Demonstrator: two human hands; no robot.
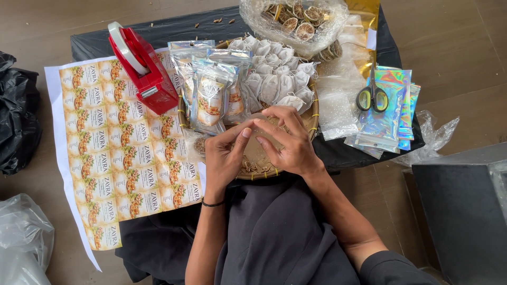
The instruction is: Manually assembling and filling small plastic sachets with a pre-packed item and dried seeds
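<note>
Both hands, left hand [224,158] and right hand [288,140], pinch a small clear plastic pouch [259,142] over the round woven bamboo tray [311,113], seemingly mid-sealing; next needs firm, even pressing.

Bare forearms — thin black band at left wrist [213,203] — dark clothing

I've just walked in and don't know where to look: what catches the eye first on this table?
Probably the big sheet of orange-and-white labels on the left, with a red tape dispenser standing at its top. In the middle, both hands, left hand and right hand, meet over a round woven tray holding white tea bags. Scissors lie on shiny pouches at right.
</note>
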